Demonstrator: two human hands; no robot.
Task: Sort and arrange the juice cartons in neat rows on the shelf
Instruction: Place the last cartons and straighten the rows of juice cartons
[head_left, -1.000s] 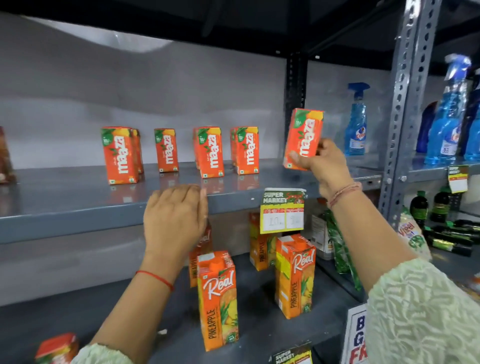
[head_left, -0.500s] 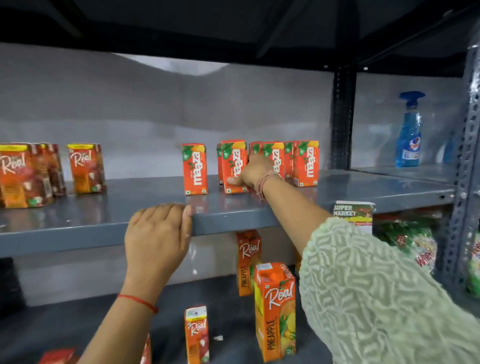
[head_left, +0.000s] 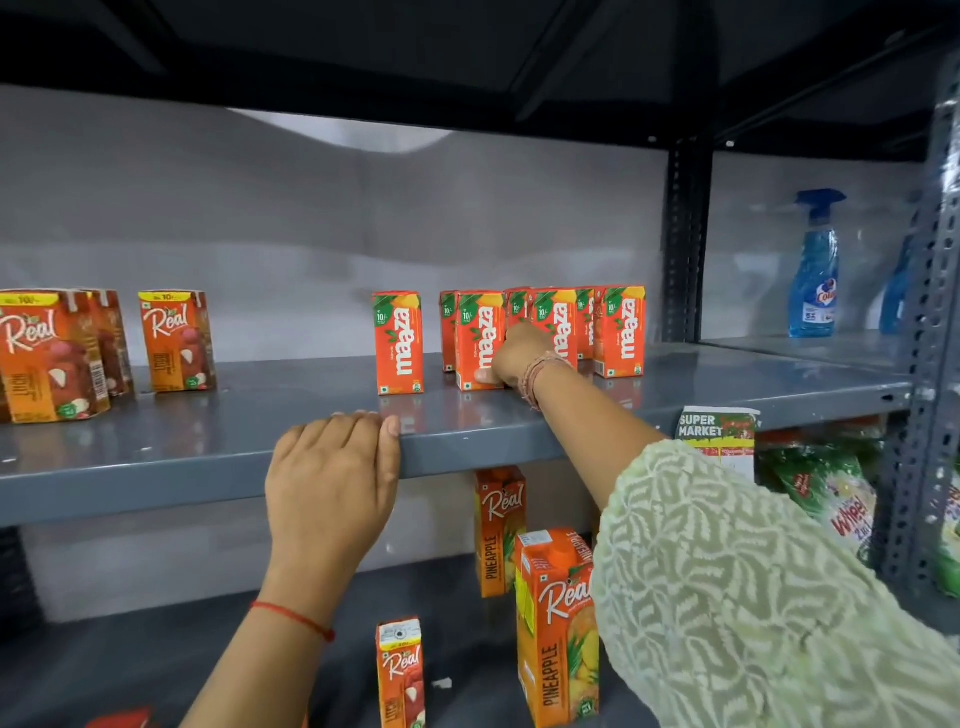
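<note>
Several small orange Maaza cartons stand on the grey upper shelf (head_left: 675, 395). One Maaza carton (head_left: 399, 343) stands alone to the left of a tight cluster. My right hand (head_left: 519, 356) reaches into that cluster and grips a front Maaza carton (head_left: 479, 338) at its base, thumb on the lower front. Another Maaza carton (head_left: 621, 330) ends the cluster on the right. My left hand (head_left: 332, 483) rests on the shelf's front edge, fingers curled over it, holding no carton. Small Real cartons (head_left: 176, 340) stand at the far left.
On the lower shelf stand tall Real pineapple cartons (head_left: 556, 629) and a small Real carton (head_left: 400, 670). A supermarket price tag (head_left: 717, 431) hangs from the shelf edge. A blue spray bottle (head_left: 815, 270) stands beyond the dark upright (head_left: 685, 244). Detergent packets (head_left: 831, 488) lie at lower right.
A second ago my right hand held a Maaza carton up at the right end; it now stands in the cluster and the hand grips a front carton. The view shifted left.
</note>
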